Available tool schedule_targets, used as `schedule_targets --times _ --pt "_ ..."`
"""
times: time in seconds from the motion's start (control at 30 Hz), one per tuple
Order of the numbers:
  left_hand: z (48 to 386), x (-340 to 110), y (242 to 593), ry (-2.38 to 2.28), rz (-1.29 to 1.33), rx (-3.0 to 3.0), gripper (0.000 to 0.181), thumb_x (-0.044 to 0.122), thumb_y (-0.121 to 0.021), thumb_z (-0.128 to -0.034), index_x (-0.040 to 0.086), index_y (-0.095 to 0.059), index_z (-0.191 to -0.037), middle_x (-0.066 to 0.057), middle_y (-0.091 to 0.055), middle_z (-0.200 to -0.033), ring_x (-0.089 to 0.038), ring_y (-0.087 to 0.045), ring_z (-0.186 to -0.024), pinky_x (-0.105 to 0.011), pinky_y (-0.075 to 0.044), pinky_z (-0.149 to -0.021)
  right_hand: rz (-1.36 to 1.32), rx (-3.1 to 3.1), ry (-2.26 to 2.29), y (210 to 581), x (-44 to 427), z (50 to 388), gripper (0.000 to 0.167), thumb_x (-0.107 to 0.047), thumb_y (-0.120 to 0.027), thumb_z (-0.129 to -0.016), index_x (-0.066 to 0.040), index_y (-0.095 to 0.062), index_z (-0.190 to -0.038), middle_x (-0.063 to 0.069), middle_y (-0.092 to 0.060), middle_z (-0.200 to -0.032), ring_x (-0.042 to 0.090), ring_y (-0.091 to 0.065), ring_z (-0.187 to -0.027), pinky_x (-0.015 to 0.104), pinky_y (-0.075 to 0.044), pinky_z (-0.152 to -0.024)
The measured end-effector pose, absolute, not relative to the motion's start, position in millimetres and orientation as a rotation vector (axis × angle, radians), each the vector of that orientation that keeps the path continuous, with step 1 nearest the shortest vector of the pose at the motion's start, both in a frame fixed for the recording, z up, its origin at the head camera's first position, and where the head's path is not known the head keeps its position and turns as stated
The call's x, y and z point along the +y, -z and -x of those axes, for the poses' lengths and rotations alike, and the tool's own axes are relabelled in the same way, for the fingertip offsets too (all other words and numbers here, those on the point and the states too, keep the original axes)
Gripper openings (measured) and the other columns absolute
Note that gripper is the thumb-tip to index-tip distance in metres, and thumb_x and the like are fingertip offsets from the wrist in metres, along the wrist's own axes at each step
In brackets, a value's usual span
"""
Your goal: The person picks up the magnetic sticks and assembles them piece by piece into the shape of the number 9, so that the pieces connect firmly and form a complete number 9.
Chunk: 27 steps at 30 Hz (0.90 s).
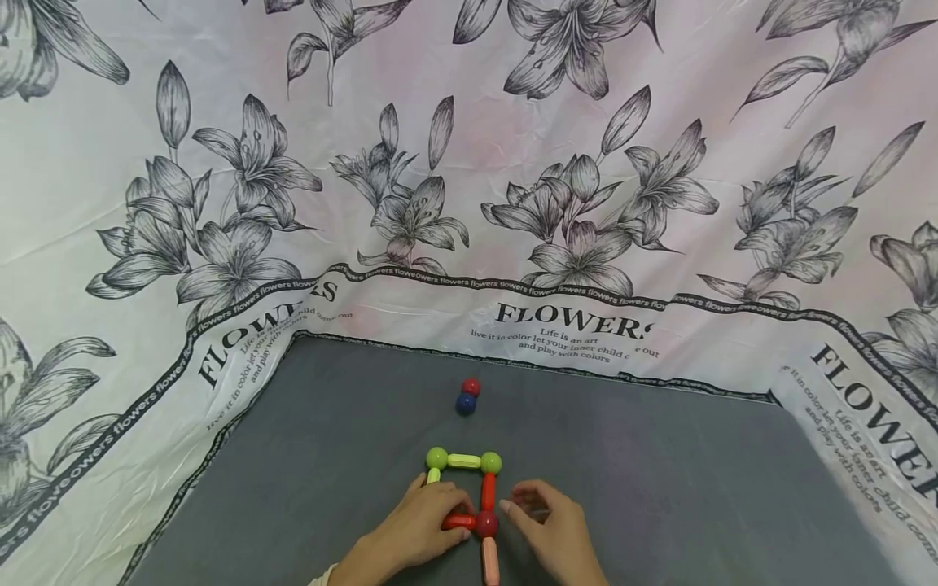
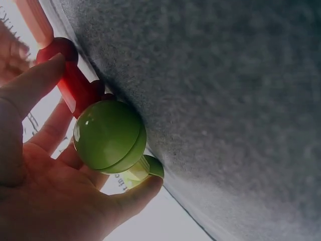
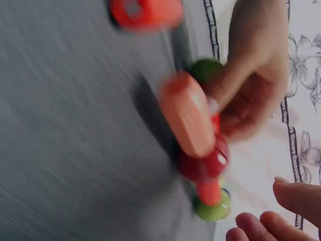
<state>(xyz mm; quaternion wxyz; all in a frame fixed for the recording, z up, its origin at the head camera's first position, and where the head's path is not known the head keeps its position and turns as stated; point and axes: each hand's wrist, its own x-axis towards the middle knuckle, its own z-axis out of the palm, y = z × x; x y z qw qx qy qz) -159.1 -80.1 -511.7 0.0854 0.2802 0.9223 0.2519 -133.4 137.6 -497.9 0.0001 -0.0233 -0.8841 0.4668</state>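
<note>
A four-sided frame of toy building sticks and balls lies on the grey table. Green balls (image 1: 436, 458) sit at its far corners, joined by a yellow-green stick (image 1: 464, 461). My left hand (image 1: 418, 529) pinches a red stick (image 1: 458, 522) beside a red ball (image 1: 487, 524), partly covering the frame's left side. In the left wrist view, a large green ball (image 2: 110, 135) is within that hand's spread. A pale pink stick (image 1: 490, 561) extends from the red ball toward me. My right hand (image 1: 550, 529) hovers just right of the ball, fingers loosely bent, holding nothing.
Farther back on the table, a loose red ball (image 1: 471, 387) touches a blue ball (image 1: 466, 404). A blurred orange-red piece (image 3: 145, 12) with a metallic end appears in the right wrist view. Flower-printed cloth (image 1: 586, 325) borders the table behind and at both sides.
</note>
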Motion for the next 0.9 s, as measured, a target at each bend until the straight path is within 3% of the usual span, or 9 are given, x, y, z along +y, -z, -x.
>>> schedule_targets --times 0.2,0.43,0.67,0.9 --pt "161 -84 512 -0.752 -0.806 2.756 0.016 0.034 -0.078 -0.086 0.029 -0.07 -0.1 0.018 -0.061 -0.089 0.002 -0.056 -0.086 -0.065 -0.036 -0.107 -0.167 -2.7 -1.336 484 134 176 0.021 -0.022 -0.081 -0.085 -0.013 -0.074 -0.102 0.002 -0.076 -0.097 0.012 -0.07 -0.086 0.024 -0.055 -0.072" --pt "164 -89 509 -0.781 -0.755 2.762 0.016 0.033 -0.078 -0.0868 0.027 -0.07 -0.099 0.016 -0.063 -0.089 -0.001 -0.058 -0.087 -0.068 -0.035 -0.108 -0.339 -2.697 -1.214 474 117 220 0.027 -0.022 -0.081 -0.085 -0.014 -0.073 -0.11 0.006 -0.076 -0.106 0.022 -0.071 -0.097 0.033 -0.058 -0.079" --pt "168 -91 506 -0.778 -0.722 2.748 0.017 0.033 -0.078 -0.0865 0.027 -0.07 -0.1 0.016 -0.063 -0.09 -0.001 -0.057 -0.087 -0.069 -0.033 -0.108 -0.395 -2.736 -1.2 473 103 258 0.037 -0.021 -0.079 -0.087 -0.009 -0.07 -0.121 0.012 -0.074 -0.116 0.032 -0.07 -0.104 0.046 -0.057 -0.089" --pt "170 -99 505 -0.787 -0.687 2.746 0.017 0.032 -0.079 -0.085 0.027 -0.07 -0.098 0.016 -0.065 -0.091 -0.002 -0.059 -0.088 -0.07 -0.033 -0.107 -0.383 -2.731 -1.296 487 100 285 0.04 -0.022 -0.081 -0.085 -0.012 -0.07 -0.122 0.009 -0.074 -0.118 0.033 -0.068 -0.112 0.046 -0.055 -0.093"
